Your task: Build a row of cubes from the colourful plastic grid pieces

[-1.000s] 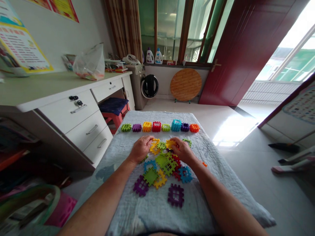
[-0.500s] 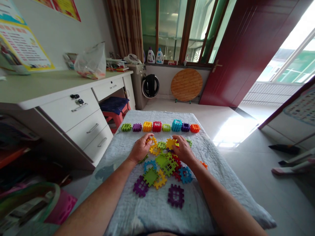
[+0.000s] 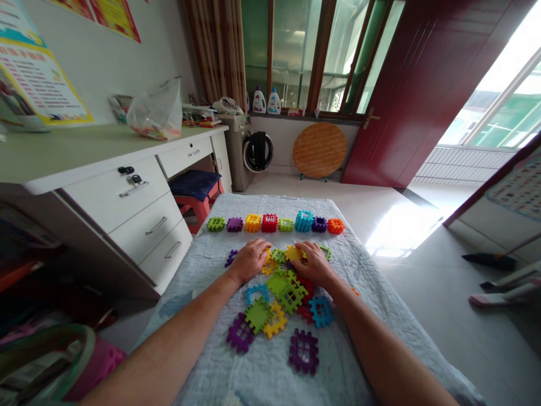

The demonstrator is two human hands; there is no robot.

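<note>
yellow toothed panel (image 3: 291, 253), nearer than red cube (image 3: 269, 226), is pinched by right hand (image 3: 315, 264) | left hand (image 3: 249, 263): grip cannot be told | judged light, stiff; edges best gripped

Bare cloth (image 3: 282, 239) leaves a lane between 8 blocks (image 3: 269, 223) and flat pieces (image 3: 292, 296).

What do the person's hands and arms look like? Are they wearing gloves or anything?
The left hand and right hand wear no gloves. The forearms are bare too: no sleeves, watch or bracelet shows. Any rings are too small to tell.
</note>
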